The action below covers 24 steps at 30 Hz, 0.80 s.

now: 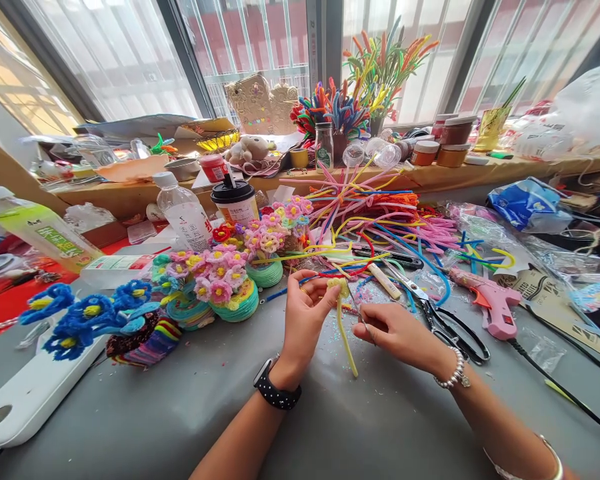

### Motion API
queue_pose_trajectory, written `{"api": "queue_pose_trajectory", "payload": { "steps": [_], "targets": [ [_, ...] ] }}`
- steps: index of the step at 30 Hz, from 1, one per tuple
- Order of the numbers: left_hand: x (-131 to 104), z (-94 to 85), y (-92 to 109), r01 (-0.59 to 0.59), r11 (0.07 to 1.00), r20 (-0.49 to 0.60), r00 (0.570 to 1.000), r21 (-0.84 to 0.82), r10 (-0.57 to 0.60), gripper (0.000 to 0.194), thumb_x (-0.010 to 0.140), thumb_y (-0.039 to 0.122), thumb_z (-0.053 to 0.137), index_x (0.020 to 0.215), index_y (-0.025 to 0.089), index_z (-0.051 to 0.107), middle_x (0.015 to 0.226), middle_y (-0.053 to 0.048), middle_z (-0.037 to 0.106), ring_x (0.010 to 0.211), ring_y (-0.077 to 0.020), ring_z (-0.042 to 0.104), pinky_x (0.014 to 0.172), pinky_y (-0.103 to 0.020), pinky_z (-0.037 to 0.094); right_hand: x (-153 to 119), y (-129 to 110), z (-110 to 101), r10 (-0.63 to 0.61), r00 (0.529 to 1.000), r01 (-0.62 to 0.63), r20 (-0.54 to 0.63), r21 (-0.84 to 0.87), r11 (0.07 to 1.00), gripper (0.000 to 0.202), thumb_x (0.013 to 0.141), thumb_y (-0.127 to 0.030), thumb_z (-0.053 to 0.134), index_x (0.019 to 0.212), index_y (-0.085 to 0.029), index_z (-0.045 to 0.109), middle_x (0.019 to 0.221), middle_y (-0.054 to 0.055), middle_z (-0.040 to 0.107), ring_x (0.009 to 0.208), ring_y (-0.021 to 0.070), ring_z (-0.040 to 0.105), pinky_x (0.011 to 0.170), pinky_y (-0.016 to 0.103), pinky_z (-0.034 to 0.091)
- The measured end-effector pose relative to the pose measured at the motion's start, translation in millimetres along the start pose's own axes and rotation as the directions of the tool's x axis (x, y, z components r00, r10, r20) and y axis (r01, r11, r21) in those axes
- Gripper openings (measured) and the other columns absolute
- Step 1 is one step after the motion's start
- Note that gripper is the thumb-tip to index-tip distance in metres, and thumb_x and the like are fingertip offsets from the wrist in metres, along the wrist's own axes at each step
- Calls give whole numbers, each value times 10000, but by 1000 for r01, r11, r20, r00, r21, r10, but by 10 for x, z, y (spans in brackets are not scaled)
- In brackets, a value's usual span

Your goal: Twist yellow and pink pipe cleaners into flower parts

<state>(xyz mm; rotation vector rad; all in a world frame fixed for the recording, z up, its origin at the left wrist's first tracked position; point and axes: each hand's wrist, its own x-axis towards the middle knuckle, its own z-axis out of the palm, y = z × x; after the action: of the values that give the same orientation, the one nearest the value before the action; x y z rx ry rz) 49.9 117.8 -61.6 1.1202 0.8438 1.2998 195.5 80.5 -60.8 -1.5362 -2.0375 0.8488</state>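
My left hand (307, 310), with a dark watch on the wrist, pinches a pale yellow fuzzy flower piece (341, 293). A yellow-green stem (347, 340) hangs from it towards the grey table. To the right, my right hand (395, 330), with a beaded bracelet, is closed on a thin metal tool (363, 310), whose upper end reaches up beside the yellow piece. What kind of tool it is, I cannot tell. Pink flowers (221, 277) in a turquoise and yellow pot stand left of my hands.
Black-handled scissors (453, 327) and a pink glue gun (493, 300) lie at the right. Behind is a heap of coloured pipe cleaners (380, 207). Blue flowers (93, 313), a white device (35, 400), a lidded cup (235, 201) and bottles (185, 210) are at the left.
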Motion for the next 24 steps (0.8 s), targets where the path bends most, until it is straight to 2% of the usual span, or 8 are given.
{"api": "queue_pose_trajectory", "payload": {
  "steps": [13,19,24],
  "targets": [
    [27,-21,-27,24,999,-65,998,22,-23,385,664,210,624,917,201,333,739,18,586,697,-102,578,603,-211,467,52,53,64,-19,996,22,-92,25,999,374,777,-407,449,494,-179,361,478,-40,406,473,91,354,469,220,248],
    [15,-4,-29,67,998,2,998,-16,-67,375,678,223,604,926,210,324,748,39,542,652,-115,595,625,-288,502,58,56,25,33,989,-16,-144,120,993,401,772,-460,427,488,-178,404,474,-23,422,468,99,369,468,230,254],
    [23,-1,-46,136,990,63,988,41,-138,433,634,232,640,926,205,322,708,38,550,606,-114,582,550,-243,478,78,76,27,119,966,-46,-230,299,953,407,767,-492,402,523,-169,450,495,-26,403,488,96,352,480,229,276]
  ]
}}
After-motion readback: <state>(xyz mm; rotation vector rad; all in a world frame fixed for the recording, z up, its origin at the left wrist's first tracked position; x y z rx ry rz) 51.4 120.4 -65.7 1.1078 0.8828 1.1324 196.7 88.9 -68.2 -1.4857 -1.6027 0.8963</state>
